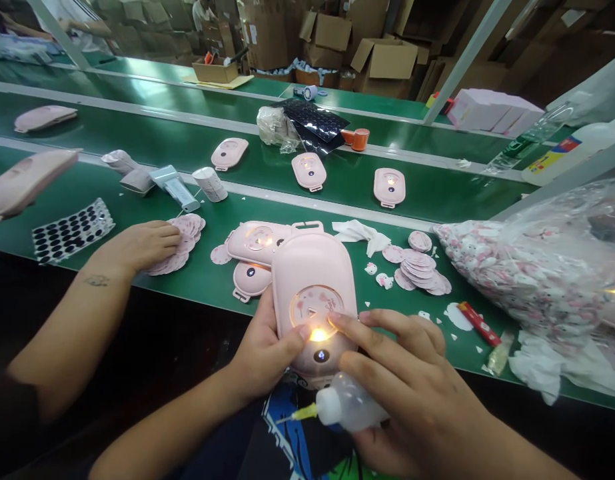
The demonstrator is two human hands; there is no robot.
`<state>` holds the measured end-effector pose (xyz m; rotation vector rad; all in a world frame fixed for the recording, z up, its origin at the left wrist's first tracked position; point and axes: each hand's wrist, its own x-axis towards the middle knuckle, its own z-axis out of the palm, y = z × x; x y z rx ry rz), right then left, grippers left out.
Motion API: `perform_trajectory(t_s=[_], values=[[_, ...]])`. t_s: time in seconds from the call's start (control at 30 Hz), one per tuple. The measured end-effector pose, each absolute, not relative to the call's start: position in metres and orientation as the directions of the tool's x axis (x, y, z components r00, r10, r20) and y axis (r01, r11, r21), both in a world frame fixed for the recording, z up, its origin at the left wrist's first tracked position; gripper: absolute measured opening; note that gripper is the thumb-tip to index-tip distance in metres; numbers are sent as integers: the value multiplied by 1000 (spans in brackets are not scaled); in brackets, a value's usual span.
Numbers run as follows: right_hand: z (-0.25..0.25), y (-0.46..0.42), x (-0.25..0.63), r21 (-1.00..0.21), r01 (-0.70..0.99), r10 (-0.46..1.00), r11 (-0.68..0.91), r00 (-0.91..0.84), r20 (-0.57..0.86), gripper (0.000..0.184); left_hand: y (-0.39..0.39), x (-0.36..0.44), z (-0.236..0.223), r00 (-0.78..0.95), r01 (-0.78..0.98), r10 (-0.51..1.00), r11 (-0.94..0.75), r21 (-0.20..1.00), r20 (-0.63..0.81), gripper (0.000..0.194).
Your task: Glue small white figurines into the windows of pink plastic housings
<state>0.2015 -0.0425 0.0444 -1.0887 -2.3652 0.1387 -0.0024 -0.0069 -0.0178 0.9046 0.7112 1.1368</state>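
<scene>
Head-worn view, angled forward and down

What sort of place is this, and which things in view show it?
Probably a factory assembly line: a green conveyor belt, identical pink plastic devices laid along it, and cardboard cartons stacked behind.

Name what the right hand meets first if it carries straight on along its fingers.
The pink plastic device in the left hand: the right hand's fingertips point at its lit face, on it or just above; depth is unclear.
</scene>
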Motion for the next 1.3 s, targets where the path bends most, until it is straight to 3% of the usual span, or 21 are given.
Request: perform_trajectory(t_s=[0.37, 0.63, 0.83, 1.07, 1.3], values=[[42, -45, 205, -312, 672, 730, 671, -525, 438, 23, -8, 2, -15, 250, -387, 966, 162, 908, -66, 56], [53, -37, 212, -393, 655, 759, 645, -493, 425, 14, -6, 3, -13, 158, -139, 987, 38, 990, -16, 59], [54, -36, 234, -225, 796, 813, 562, -481, 327, 20, -14, -8, -19, 136, 138, 981, -157, 978, 139, 60], [60, -40, 247, -106, 787, 774, 608, -558, 298, 28, -14, -6, -6, 242, 128, 951, -229, 965, 193, 54], [75, -38, 250, 46, 786, 747, 617, -603, 279, 39, -21, -10, -13, 260, 159, 942, -257, 953, 210, 66]])
